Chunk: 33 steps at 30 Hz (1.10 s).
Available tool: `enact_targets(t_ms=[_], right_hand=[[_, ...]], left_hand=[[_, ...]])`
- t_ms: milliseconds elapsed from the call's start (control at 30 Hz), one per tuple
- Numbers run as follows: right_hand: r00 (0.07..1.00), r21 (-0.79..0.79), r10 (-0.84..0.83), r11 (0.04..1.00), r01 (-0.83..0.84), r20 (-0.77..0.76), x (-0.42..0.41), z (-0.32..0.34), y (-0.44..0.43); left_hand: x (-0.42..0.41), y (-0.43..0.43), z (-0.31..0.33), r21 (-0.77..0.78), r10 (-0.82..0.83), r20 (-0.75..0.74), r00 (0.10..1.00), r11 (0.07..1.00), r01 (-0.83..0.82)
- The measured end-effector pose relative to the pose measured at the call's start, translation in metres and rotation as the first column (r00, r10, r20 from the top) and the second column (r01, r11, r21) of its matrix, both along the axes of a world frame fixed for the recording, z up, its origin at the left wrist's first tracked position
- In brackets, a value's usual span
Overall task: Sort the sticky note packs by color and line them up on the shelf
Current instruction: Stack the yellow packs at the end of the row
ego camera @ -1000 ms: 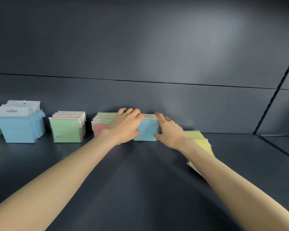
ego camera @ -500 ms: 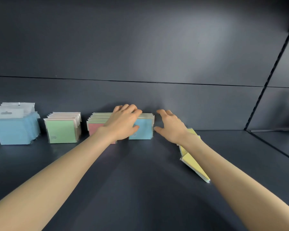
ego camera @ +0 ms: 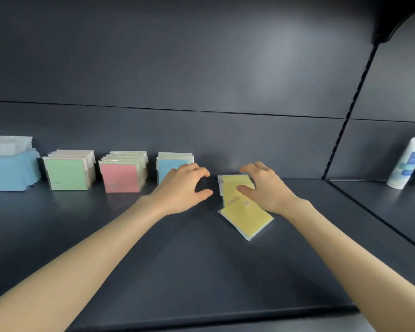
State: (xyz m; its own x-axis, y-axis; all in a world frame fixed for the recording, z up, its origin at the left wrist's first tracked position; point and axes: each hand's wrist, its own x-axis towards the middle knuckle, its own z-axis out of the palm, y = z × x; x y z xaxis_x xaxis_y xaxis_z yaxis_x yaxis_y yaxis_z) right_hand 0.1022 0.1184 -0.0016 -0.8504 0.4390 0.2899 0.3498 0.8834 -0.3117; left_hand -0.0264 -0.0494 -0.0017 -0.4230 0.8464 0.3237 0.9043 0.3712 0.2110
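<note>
While the right hand (ego camera: 266, 188) clamps thumb and fingers on the upright yellow packs (ego camera: 231, 186), the left hand (ego camera: 181, 188) hovers just beside them, fingers loosely curved, gripping nothing; a loose yellow pack (ego camera: 247, 220) lies flat by the right wrist.

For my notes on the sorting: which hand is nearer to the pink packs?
Left. The left hand is right of the pink packs, apart from them; the right hand is farther right, gripping the yellow packs.
</note>
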Motion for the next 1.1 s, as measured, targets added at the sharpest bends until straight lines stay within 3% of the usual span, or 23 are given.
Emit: enact_targets(t_ms=[267,433,600,733,867,967,1033,1100], right_hand=[[0.990,-0.291,0.141,0.947,-0.135,-0.001,0.040,-0.014,0.021],[0.975,-0.417,0.221,0.887,-0.198,0.007,0.046,-0.015,0.031],[0.980,-0.468,0.189,0.861,-0.198,-0.066,0.039,-0.011,0.046],[0.975,-0.641,0.194,0.735,-0.220,-0.112,0.031,-0.009,0.053],[0.956,-0.685,0.189,0.667,-0.293,-0.225,0.026,-0.006,0.058],[0.943,-0.779,0.068,0.547,-0.308,-0.325,0.027,-0.006,0.064],[0.939,-0.819,0.080,0.468,-0.331,-0.334,0.029,-0.007,0.068],[0.922,-0.823,0.083,0.425,-0.377,-0.379,0.031,-0.007,0.070]], left_hand=[[0.048,0.021,-0.026,-0.122,0.110,0.282,0.953,0.989,-0.078],[0.064,0.029,-0.025,0.088,0.067,0.516,0.854,0.987,-0.131],[0.063,0.040,-0.018,0.252,-0.009,0.611,0.792,0.950,-0.184],[0.058,0.048,-0.014,0.359,-0.112,0.717,0.688,0.906,-0.226],[0.051,0.057,-0.009,0.414,-0.171,0.744,0.646,0.877,-0.245],[0.048,0.065,-0.012,0.454,-0.238,0.813,0.531,0.830,-0.323],[0.049,0.066,-0.016,0.474,-0.311,0.850,0.425,0.805,-0.358],[0.050,0.066,-0.017,0.459,-0.333,0.861,0.384,0.833,-0.309]])
